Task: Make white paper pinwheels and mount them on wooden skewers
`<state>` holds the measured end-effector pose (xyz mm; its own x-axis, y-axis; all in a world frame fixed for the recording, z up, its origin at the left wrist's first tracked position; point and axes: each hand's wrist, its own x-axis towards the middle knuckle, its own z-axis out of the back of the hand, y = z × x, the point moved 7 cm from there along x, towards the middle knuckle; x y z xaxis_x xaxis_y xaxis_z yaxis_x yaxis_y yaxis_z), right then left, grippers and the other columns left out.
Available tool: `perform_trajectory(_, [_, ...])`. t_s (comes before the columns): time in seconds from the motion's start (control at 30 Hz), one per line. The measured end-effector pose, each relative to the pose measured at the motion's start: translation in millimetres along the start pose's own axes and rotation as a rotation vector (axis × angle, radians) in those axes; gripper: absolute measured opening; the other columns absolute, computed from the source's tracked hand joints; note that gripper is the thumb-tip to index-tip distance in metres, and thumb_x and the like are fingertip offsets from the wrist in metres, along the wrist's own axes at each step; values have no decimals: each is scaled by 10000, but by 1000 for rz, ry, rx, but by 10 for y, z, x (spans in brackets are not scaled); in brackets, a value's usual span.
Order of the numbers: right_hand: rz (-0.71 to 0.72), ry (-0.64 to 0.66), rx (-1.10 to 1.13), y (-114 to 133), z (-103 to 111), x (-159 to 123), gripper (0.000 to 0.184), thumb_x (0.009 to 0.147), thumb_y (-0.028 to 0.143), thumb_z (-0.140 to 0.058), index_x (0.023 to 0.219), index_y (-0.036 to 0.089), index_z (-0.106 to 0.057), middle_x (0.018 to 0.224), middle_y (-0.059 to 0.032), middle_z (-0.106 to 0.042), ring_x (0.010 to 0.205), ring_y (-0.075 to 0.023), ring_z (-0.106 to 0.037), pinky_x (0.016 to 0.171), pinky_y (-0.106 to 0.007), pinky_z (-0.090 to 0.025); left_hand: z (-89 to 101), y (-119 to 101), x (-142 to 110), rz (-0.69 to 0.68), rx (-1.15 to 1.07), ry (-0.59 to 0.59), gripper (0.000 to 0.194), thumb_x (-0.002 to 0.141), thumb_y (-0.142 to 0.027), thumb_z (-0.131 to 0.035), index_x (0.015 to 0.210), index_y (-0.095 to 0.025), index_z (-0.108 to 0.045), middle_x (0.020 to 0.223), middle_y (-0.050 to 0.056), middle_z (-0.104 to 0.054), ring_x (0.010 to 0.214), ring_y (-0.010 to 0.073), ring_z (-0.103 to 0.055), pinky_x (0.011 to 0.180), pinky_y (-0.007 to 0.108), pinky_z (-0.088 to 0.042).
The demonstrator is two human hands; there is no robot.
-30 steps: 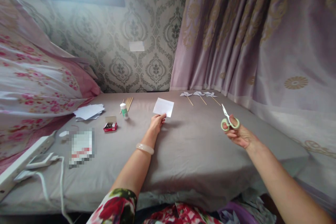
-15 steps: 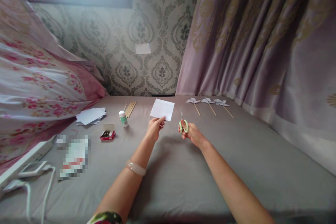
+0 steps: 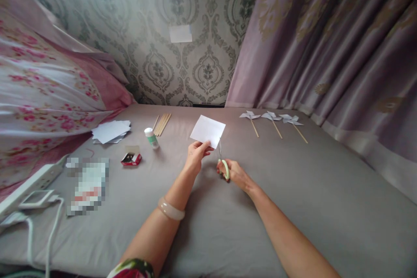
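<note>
My left hand (image 3: 196,157) pinches the near edge of a white square of paper (image 3: 208,130) and holds it up above the grey bed sheet (image 3: 293,191). My right hand (image 3: 236,173) is closed round the pale green handles of small scissors (image 3: 223,164). Their blades point up at the paper's lower right corner, right beside my left hand's fingers. A pale bangle sits on my left wrist.
Three paper pinwheels on sticks (image 3: 272,120) lie at the back right. A glue bottle (image 3: 151,137), a bundle of wooden sticks (image 3: 162,123), a small red box (image 3: 130,158) and a stack of white paper (image 3: 110,131) lie to the left. A power strip (image 3: 29,184) with cables is at far left.
My right hand brought the scissors from the far right over to the paper's lower corner. My left hand kept its hold on the paper and tilted it slightly. The view tipped downward.
</note>
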<state>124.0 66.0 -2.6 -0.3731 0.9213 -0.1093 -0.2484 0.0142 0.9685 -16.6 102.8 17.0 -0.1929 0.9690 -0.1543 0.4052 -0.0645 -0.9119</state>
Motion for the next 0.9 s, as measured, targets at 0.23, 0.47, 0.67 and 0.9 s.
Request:
perform_trajectory(0.23, [-12,-6,-75,4,-5,-22,580,679,730,-585,713,153,-549,622,-3,-553,529,-95,-418,471,-236,-313,-27,-60,-79,5,-36,32,376,516,-388,-818,683,-138,-593,613,28,-652,602,154,-661,530,216,-439])
perform_trajectory(0.47, [-40,5,-64,35,-12,-64,566,638,722,-621,675,165,-532,612,-2,-536,554,-111,-443,503,-254,-333,-39,-145,-147,-51,11,43,333,575,-386,-778,724,-123,-638,640,37,-663,587,145,-652,523,217,-432])
perform_trajectory(0.67, [-87,-11,-49,80,-9,-96,595,585,743,-635,667,163,-532,581,6,-528,523,-99,-405,496,-260,-321,-32,-150,-158,-62,27,32,308,592,-378,-757,714,-120,-641,634,40,-660,586,150,-650,523,223,-435])
perform_trajectory(0.9, [-102,-36,-56,87,-9,-105,579,577,734,-645,628,171,-519,562,6,-531,512,-98,-406,481,-256,-320,-35,-139,-159,-64,15,23,292,593,-362,-754,719,-118,-656,647,48,-670,578,145,-640,515,222,-431])
